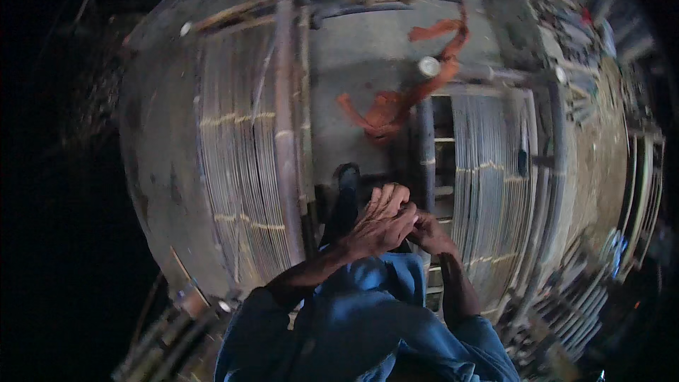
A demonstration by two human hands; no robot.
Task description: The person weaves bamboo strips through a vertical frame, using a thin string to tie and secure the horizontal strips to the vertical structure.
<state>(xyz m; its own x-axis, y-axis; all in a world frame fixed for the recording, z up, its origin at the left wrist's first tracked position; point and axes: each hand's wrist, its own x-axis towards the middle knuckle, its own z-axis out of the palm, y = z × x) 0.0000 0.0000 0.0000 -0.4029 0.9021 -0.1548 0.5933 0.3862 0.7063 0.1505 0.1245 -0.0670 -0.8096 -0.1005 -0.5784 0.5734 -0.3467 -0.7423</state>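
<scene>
My left hand (382, 222) and my right hand (429, 232) meet in front of my body, low in the middle of the picture. The left one lies over the fingertips of the right, its fingers bent and closed. Right-hand fingers are pinched in against the left hand and partly covered by it. Whatever may be between them is hidden and blurred. Beyond my hands, a long orange-red cloth (385, 114) lies twisted on the grey floor (339, 64), apart from both hands.
A slatted bench of thin poles (240, 134) stands on my left, and a similar slatted bench (488, 163) on my right. A dark, elongated object (523, 163) rests on the right one. A round whitish post top (428, 66) stands beside the cloth. Poles (576, 318) are stacked at the lower right.
</scene>
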